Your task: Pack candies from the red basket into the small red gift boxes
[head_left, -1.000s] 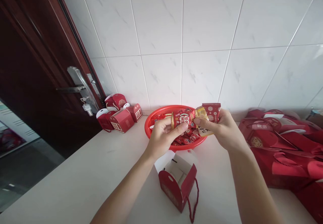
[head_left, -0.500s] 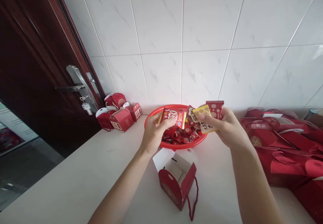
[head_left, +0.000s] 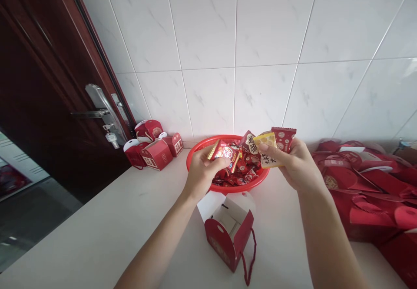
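Note:
Over the left part of a red plastic basket [head_left: 195, 167], my left hand [head_left: 201, 169] is closed on a red wrapped candy [head_left: 224, 153] with gold ends. My right hand [head_left: 295, 161], at the basket's right side, pinches several candy packets fanned out: a yellow and white one [head_left: 267, 143], a dark red one [head_left: 284, 137] and a maroon one with a cream label [head_left: 249, 143]. Many red-wrapped candies [head_left: 239, 178] lie in the basket. In front of it stands a red gift box [head_left: 224, 237] with its top flaps open, white inside, its red cord handle [head_left: 250, 265] hanging to the right.
At the back left, several folded red boxes [head_left: 156, 152] stand against the tiled wall [head_left: 208, 97]. A large heap of red boxes [head_left: 368, 193] fills the right side of the white table [head_left: 130, 228]. A dark wooden door [head_left: 48, 63] with keys in its lock is at left.
My right hand has moved slightly right with its packets, which fan apart more. The candy in my left hand has tilted, its gold ends now slanting. The box has not moved.

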{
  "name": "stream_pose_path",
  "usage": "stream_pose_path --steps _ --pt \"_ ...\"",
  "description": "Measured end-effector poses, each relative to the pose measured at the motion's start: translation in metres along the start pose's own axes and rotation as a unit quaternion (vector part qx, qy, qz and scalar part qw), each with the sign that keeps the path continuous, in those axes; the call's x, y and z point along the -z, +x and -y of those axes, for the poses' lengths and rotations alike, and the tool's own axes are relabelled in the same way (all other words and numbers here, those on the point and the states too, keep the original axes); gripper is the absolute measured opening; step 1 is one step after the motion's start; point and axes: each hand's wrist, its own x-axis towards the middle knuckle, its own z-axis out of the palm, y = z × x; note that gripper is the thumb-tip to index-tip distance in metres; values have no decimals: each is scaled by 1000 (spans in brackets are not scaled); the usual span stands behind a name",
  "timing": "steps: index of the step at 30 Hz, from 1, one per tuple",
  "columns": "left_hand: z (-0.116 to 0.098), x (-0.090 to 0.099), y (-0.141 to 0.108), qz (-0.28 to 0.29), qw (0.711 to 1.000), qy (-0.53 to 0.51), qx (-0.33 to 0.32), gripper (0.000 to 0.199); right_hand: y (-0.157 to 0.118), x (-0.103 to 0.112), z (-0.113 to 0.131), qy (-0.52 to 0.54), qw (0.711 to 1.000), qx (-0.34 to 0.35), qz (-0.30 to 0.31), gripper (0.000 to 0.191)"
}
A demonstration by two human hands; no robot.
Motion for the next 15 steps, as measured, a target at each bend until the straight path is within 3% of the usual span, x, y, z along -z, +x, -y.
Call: stream_pose_path --steps 6,15 --pt "-1 -12 -2 25 998 -38 51 25 0 -7 -2 -2 1000 -22 16 33" --pt "2 -18 -1 16 997 -64 31 31 -3 -17 1 -18 997 -55 54 33"
